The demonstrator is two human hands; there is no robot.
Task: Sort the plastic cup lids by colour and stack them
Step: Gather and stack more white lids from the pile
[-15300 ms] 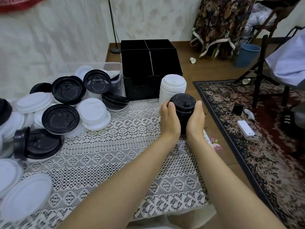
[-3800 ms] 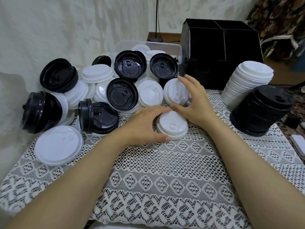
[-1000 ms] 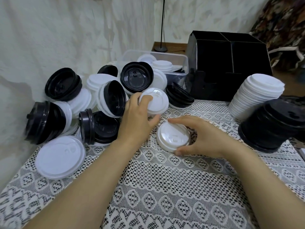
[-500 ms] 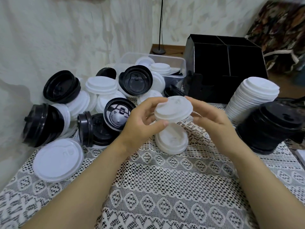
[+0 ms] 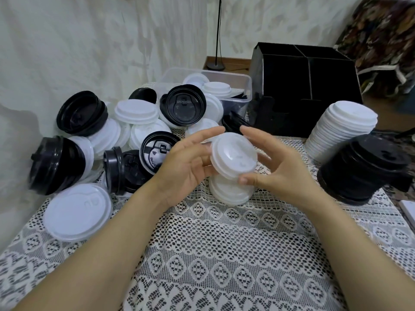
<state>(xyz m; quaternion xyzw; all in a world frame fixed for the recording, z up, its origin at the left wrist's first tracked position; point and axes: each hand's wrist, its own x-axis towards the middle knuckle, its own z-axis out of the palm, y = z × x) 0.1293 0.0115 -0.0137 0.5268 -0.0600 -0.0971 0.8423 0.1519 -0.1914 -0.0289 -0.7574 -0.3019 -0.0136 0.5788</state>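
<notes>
Left hand [image 5: 186, 164] and right hand [image 5: 277, 173] both grip a white lid [image 5: 234, 157] by its rim just above the white stack [image 5: 231, 194] on the tabletop [image 5: 224, 254]; we judge it light, thin, slick, so hold rim only.

White lace tablecloth with diamond openwork [image 5: 224, 254] covers the tabletop, 4 through 8 o'clock. Black rectangular organiser box with open-topped compartments [image 5: 303, 90] stands at 1 o'clock, at the cloth's far edge. Clear rectangular plastic tub [image 5: 226, 72] sits at 12 o'clock, just beside the organiser's left side. Thin black pole [image 5: 217, 30] rises at 12 o'clock behind the tub, from a round dark base [image 5: 215, 66] on brown wooden floor [image 5: 240, 63]. Pale textured wall [image 5: 89, 41] fills 9 to 11 o'clock. Dark floral-print fabric [image 5: 381, 37] lies at 2 o'clock, behind the organiser. Flat white object [image 5: 409, 208] is cut off by the frame edge at 4 o'clock; identity unclear.
</notes>
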